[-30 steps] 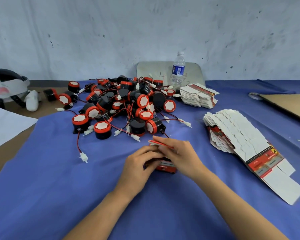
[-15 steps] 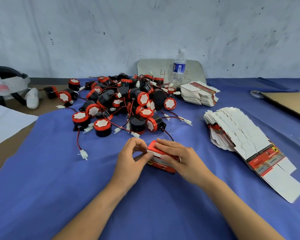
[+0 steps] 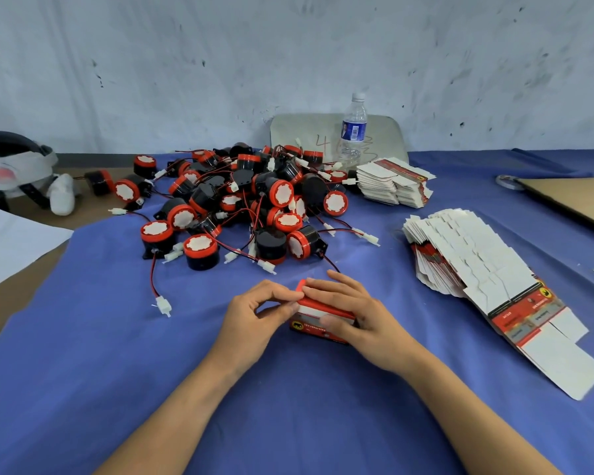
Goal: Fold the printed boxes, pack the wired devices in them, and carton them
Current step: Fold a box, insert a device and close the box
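A small red printed box [image 3: 318, 322] stands on the blue cloth in front of me. My right hand [image 3: 354, 311] lies over its top, fingers across the lid and thumb on the front face. My left hand [image 3: 256, 313] pinches the box's left end flap with thumb and forefinger. Behind them lies a heap of black-and-red wired devices [image 3: 240, 204] with white connectors. A fanned stack of flat unfolded boxes [image 3: 487, 269] lies at the right, and a second, smaller stack [image 3: 393, 185] sits further back.
A water bottle [image 3: 353, 128] stands at the back against a grey board [image 3: 309, 135]. Flat brown cardboard [image 3: 576, 200] and a tape roll [image 3: 508, 181] lie far right. A headset [image 3: 18, 173] and white paper [image 3: 11, 241] sit at the left.
The box has gone from lying under both hands to standing with its lid down. My right hand now covers the top while my left hand shifted to the left end flap.
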`<state>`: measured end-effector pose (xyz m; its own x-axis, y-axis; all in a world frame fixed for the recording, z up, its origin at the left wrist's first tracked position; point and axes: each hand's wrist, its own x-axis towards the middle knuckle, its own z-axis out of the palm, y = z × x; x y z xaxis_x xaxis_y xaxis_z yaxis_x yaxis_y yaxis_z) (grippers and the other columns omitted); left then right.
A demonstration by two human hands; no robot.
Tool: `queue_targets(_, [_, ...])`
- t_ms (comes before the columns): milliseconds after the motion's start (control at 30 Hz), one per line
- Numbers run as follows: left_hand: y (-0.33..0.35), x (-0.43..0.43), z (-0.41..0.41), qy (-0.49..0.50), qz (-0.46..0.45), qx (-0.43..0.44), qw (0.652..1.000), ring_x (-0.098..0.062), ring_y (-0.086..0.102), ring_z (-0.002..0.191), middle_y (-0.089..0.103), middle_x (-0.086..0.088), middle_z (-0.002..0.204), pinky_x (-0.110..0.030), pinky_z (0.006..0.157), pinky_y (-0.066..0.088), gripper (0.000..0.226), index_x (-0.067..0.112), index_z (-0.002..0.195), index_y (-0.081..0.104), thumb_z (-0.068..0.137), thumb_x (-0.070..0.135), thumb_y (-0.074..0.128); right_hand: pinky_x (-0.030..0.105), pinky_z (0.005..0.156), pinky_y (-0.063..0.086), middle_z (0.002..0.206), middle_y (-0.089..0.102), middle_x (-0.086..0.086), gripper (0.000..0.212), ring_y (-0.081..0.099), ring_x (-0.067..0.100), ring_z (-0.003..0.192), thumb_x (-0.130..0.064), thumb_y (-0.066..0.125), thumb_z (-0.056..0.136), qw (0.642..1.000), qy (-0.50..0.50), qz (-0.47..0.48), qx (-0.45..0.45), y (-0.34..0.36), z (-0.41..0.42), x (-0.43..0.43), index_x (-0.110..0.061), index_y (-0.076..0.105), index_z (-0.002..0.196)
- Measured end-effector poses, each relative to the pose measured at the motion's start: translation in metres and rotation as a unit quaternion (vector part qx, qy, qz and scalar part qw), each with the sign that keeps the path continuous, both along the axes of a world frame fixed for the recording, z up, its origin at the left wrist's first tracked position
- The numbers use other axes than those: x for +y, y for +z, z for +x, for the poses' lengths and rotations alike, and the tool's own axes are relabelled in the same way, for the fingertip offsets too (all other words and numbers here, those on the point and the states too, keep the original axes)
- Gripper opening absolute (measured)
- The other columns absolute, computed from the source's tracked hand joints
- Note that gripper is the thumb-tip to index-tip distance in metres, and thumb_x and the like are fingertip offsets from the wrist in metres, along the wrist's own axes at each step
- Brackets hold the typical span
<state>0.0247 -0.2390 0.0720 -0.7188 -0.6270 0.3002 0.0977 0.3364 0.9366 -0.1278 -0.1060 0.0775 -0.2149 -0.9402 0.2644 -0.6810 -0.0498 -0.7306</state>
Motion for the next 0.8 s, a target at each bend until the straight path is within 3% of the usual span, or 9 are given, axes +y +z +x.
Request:
queue_targets(167, [-0.002, 0.002, -0.001, 0.02, -0.03, 0.011, 0.999, -0.004, 0.061, 0.092, 0.061, 0.0, 0.094, -0.012, 0.079, 0.048, 0.022, 0.023, 0.084, 0.074, 0.084, 0.001, 0.07, 0.022, 0.118, 0.015, 0.145, 0.04, -0.023, 0.041, 0.016, 0.002, 0.145, -0.027, 0.052, 0.098, 0.999, 0.002, -0.006, 0.049, -0.003, -0.001, -0.001, -0.038, 0.043, 0.136])
queue_targets(300, [-0.004, 0.0, 0.0, 0.016, -0.064, 0.011, 0.998, -0.003, 0.062, 0.098, 0.061, 0.006, 0.101, -0.016, 0.082, 0.051, 0.019, 0.02, 0.085, 0.076, 0.083, 0.002, 0.07, 0.018, 0.118, 0.011, 0.147, 0.033, -0.027, 0.042, 0.008, -0.003, 0.145, -0.039, 0.042, 0.097, 0.995, -0.004, -0.008, 0.095, -0.004, -0.001, 0.0, -0.043, 0.034, 0.139])
queue_targets(400, [-0.003, -0.003, 0.003, 0.004, -0.094, 0.002, 0.996, -0.007, 0.063, 0.103, 0.063, 0.015, 0.11, -0.019, 0.087, 0.051, 0.019, 0.022, 0.087, 0.077, 0.085, 0.004, 0.07, 0.021, 0.118, 0.016, 0.151, 0.026, -0.028, 0.045, 0.005, -0.002, 0.146, -0.045, 0.033, 0.098, 0.982, -0.017, 0.01, 0.186, -0.004, 0.0, 0.003, -0.044, 0.028, 0.143])
queue_targets(500, [-0.003, -0.006, 0.006, -0.014, -0.153, -0.013, 0.988, -0.008, 0.061, 0.109, 0.062, 0.017, 0.12, -0.018, 0.09, 0.05, 0.019, 0.021, 0.093, 0.076, 0.087, 0.005, 0.068, 0.032, 0.117, 0.023, 0.153, 0.019, -0.027, 0.045, 0.011, 0.009, 0.148, -0.047, 0.027, 0.102, 0.955, -0.033, 0.028, 0.294, -0.003, 0.001, 0.008, -0.044, 0.02, 0.146])
queue_targets(667, [-0.007, -0.007, 0.01, -0.017, -0.148, -0.033, 0.988, -0.005, 0.061, 0.109, 0.061, 0.016, 0.125, -0.021, 0.092, 0.05, 0.02, 0.02, 0.093, 0.077, 0.085, 0.003, 0.07, 0.043, 0.108, 0.037, 0.151, 0.035, -0.015, 0.046, 0.035, 0.026, 0.141, -0.042, 0.029, 0.1, 0.926, -0.047, 0.033, 0.373, 0.005, 0.005, 0.01, -0.035, 0.043, 0.143])
queue_targets(800, [-0.01, -0.008, 0.009, 0.002, -0.197, -0.037, 0.98, -0.003, 0.06, 0.109, 0.062, 0.019, 0.123, -0.021, 0.092, 0.049, 0.021, 0.021, 0.093, 0.077, 0.082, 0.004, 0.073, 0.046, 0.113, 0.031, 0.157, 0.027, -0.008, 0.045, 0.03, 0.03, 0.143, -0.04, 0.042, 0.102, 0.932, -0.048, 0.05, 0.355, 0.001, 0.004, 0.009, -0.038, 0.035, 0.146])
